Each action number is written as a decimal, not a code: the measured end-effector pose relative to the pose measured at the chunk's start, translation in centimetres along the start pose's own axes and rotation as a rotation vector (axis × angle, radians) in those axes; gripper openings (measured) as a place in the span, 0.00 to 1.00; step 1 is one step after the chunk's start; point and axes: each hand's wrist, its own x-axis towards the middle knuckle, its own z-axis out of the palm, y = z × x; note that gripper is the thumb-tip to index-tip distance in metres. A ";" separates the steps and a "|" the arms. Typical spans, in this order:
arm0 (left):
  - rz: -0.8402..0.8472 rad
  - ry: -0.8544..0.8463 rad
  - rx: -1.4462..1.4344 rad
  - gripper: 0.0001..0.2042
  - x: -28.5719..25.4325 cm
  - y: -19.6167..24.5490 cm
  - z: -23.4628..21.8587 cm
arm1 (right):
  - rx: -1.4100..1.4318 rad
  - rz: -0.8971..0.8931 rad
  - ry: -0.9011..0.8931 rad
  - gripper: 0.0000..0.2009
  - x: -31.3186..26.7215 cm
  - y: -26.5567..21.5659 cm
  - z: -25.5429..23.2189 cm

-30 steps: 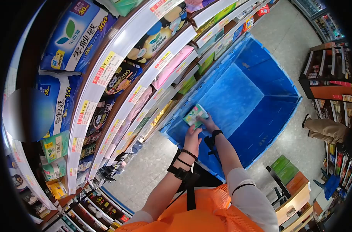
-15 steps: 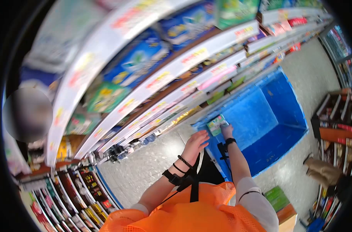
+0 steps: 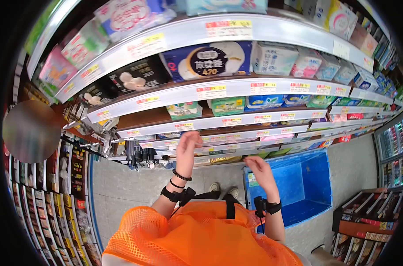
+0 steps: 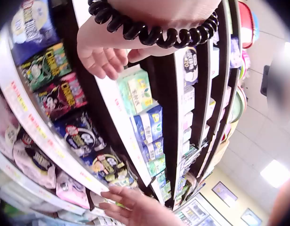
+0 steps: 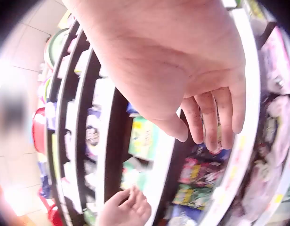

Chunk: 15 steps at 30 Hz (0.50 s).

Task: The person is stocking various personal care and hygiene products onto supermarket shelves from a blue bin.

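My left hand (image 3: 189,145) is raised in front of the shelves with loosely bent fingers and nothing in it. In the left wrist view it hangs close to a shelf edge, beside a green sanitary pad pack (image 4: 136,90). My right hand (image 3: 261,173) is held over the near left part of a blue crate (image 3: 299,177), palm bare and fingers relaxed in the right wrist view. A green and white pack (image 3: 253,180) shows partly inside the crate by that hand. Two green packs (image 3: 228,106) stand on the shelf ahead, left of blue packs (image 3: 264,102).
Curved shelves (image 3: 228,120) with price tags and many pad packs fill the front. A dark blue pack (image 3: 206,61) lies one level higher. Snack racks (image 3: 370,217) stand at the right, more shelves (image 3: 46,208) at the left. A person's leg (image 3: 323,256) shows at lower right.
My right hand has let go of the green and white pack in the crate and come up. My left hand has moved away from the crate toward the shelves. The view has turned to face the shelves.
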 end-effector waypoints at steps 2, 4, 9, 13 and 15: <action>0.346 0.196 0.190 0.10 0.8 1.2 -0.6 | 0.038 -0.122 -0.120 0.15 0.9 -4.9 2.7; 0.565 0.383 0.445 0.14 1.6 3.4 -0.8 | 0.067 -0.266 -0.211 0.21 2.0 -9.2 5.4; 0.712 0.405 0.455 0.23 4.8 4.7 -2.5 | -0.152 -0.589 -0.201 0.30 7.0 -13.7 10.8; 0.663 0.341 0.546 0.30 7.6 3.4 -3.8 | -0.355 -0.827 0.054 0.34 10.5 -14.1 14.3; 0.606 0.269 0.568 0.32 8.4 2.8 -4.5 | -0.404 -0.877 0.119 0.34 11.5 -13.8 15.3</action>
